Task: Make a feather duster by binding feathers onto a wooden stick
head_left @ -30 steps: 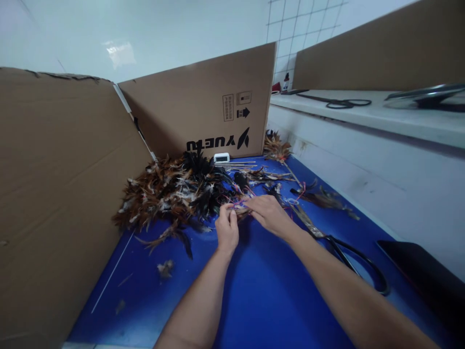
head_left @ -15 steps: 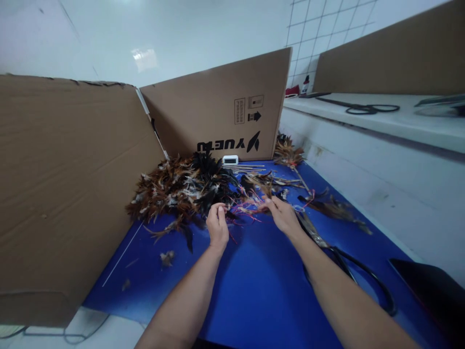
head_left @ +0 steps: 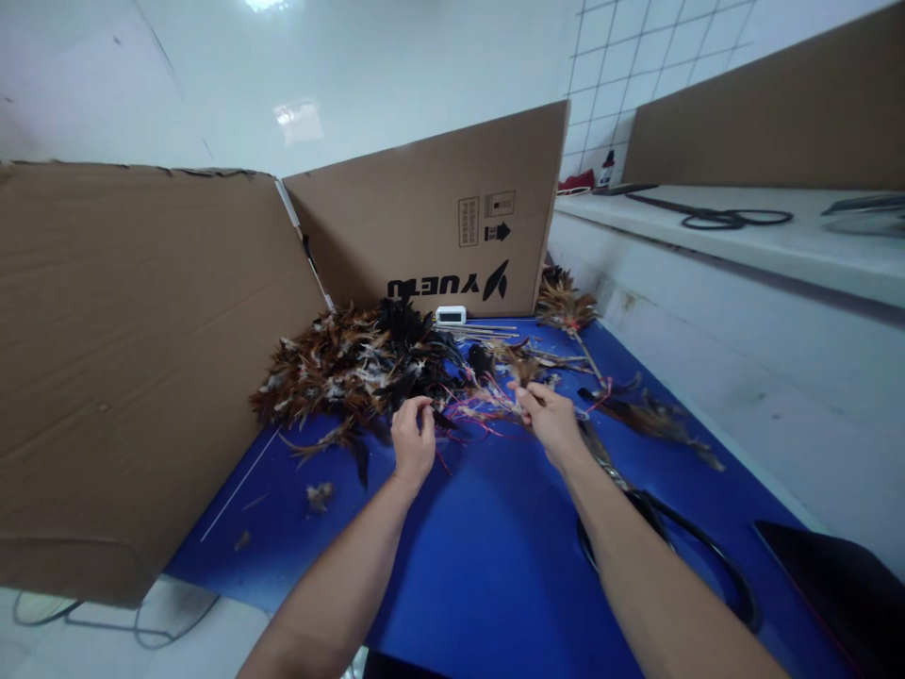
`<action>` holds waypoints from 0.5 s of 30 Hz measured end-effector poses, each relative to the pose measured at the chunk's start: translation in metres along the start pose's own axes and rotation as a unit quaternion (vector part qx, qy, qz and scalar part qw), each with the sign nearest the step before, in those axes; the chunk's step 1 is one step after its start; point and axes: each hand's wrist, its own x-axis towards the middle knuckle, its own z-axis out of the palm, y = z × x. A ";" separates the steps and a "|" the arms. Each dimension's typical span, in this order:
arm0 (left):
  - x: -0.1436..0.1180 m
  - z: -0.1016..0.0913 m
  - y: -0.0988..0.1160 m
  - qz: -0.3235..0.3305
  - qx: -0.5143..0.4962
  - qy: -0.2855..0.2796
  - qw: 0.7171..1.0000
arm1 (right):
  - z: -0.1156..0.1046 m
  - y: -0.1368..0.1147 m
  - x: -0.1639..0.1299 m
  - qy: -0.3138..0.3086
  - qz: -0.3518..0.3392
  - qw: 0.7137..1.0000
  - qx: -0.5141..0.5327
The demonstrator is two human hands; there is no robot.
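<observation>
My right hand (head_left: 550, 415) is closed in a pinch around the base of a small bunch of brown feathers (head_left: 523, 368), whose tips point away from me. To its left, my left hand (head_left: 414, 436) has its fingers bent together at the near edge of the feather pile (head_left: 339, 363). What those fingers hold, if anything, is hidden; a dark feather (head_left: 444, 421) shows just beside them. Between the hands lies a tangle of pink string (head_left: 477, 410) on the blue tabletop (head_left: 481, 547). The pile mixes brown, black and white feathers.
Large scissors (head_left: 697, 538) lie under my right forearm. Thin sticks (head_left: 481, 332) and a small white device (head_left: 451, 315) rest at the back, near a feather duster (head_left: 569, 306). Cardboard panels (head_left: 438, 198) stand behind and at left. More scissors (head_left: 728, 217) lie on the right ledge.
My left hand has moved a little left, away from the string and my right hand. My right hand stays closed on the brown feathers. The view has shifted slightly.
</observation>
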 end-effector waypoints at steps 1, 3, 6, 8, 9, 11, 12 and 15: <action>0.002 -0.002 -0.001 0.006 0.009 0.009 1.000 | 0.001 0.000 0.000 -0.007 0.014 1.000 0.016; 0.004 -0.004 -0.003 0.021 0.020 0.011 1.000 | 0.002 0.001 0.000 -0.016 0.047 0.998 0.049; 0.005 -0.006 -0.002 0.055 0.028 -0.021 0.998 | 0.002 0.001 0.001 -0.014 0.070 0.995 0.073; 0.004 -0.005 0.001 0.075 0.041 -0.049 0.995 | 0.001 0.002 0.002 -0.004 0.075 0.994 0.082; 0.003 -0.004 0.003 0.082 0.052 -0.063 0.993 | -0.001 0.002 0.003 0.005 0.077 0.993 0.087; 0.004 0.000 0.009 0.098 0.084 -0.091 0.987 | -0.004 0.003 0.005 0.031 0.080 0.992 0.096; 0.005 0.002 0.011 0.111 0.102 -0.108 0.983 | -0.006 0.003 0.006 0.050 0.081 0.990 0.101; 0.012 0.014 0.020 0.165 0.154 -0.157 0.961 | -0.012 -0.001 0.010 0.105 0.077 0.984 0.122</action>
